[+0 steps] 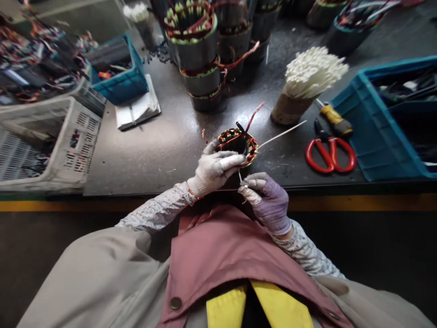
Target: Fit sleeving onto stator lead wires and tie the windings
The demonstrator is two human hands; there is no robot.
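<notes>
A motor stator (253,156) with copper windings and green slot liners stands near the table's front edge. My left hand (215,167), in a white glove, is closed around its near left side, fingers over the rim. A white tie cord (282,135) sticks out from the stator's right side. In a purple glove with pale fingertips, my right hand (268,198) pinches a white end of cord just below the stator. Red and black lead wires (251,119) rise from its top. The side towards me is partly hidden by my left fingers.
Stacked stators (193,59) stand at the back. Right of centre are a holder of white cords (295,107), red-handled scissors (330,155), a yellow-handled tool (336,119) and a blue crate (385,155). A white crate (64,146), small blue bin (118,89) and paper pad (138,107) lie left.
</notes>
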